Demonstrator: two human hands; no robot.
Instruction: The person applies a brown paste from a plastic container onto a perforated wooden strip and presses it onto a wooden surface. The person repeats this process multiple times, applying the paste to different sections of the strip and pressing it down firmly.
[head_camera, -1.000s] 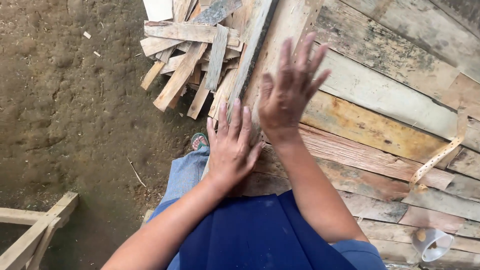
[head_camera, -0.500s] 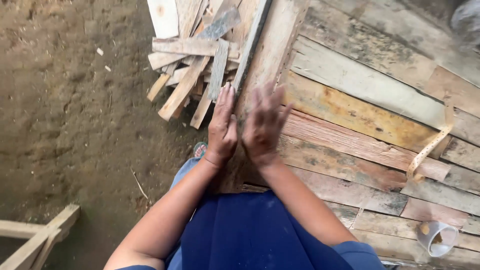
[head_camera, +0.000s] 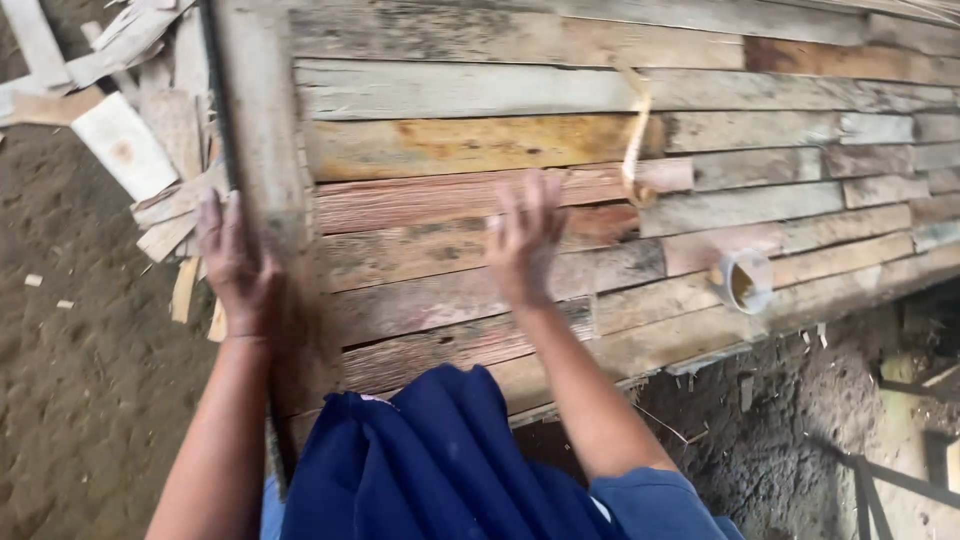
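Parted since half a second ago, no longer palm to palm | left hand (head_camera: 238, 268) spread flat on grey weathered edge beam (head_camera: 262, 160), long axis running away | right hand (head_camera: 524, 240) open, fingers splayed, over reddish horizontal planks (head_camera: 440, 200), holding nothing | white plastic cup (head_camera: 745, 281) farther right, on its side

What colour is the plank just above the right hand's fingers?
Yellowish-orange with grey patches: the plank above the right hand, seen in the head view.

Rough woodshed: plank platform (head_camera: 480, 150), dirt floor (head_camera: 80, 400)
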